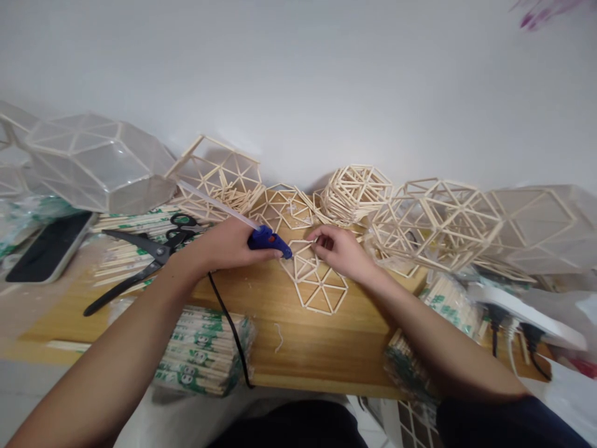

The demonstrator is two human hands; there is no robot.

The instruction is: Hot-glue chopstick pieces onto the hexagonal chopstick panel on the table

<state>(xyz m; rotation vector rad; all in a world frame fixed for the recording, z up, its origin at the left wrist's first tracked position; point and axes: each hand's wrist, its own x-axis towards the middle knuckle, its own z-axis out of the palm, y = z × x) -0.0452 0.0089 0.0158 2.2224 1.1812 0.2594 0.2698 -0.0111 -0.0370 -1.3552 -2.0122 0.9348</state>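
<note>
My left hand [228, 244] is closed round a blue glue gun [268, 241], with a long pale glue stick sticking out of its back toward the upper left. The gun's tip is at the left edge of a flat frame of wooden sticks [321, 286] lying on the wooden table [298, 348]. My right hand [336, 249] pinches at the frame's upper edge, thumb and fingers close together. What lies between those fingertips is too small to make out. Triangles joined into hexagon shapes make up the frame.
Stick polyhedra [448, 218] and a stack of hexagons [357, 193] stand along the wall. Covered polyhedron [102, 165], phone [51, 247], large scissors [161, 252] and stick packs [200, 351] are left. At right lie another pack [448, 305] and a power strip [527, 314].
</note>
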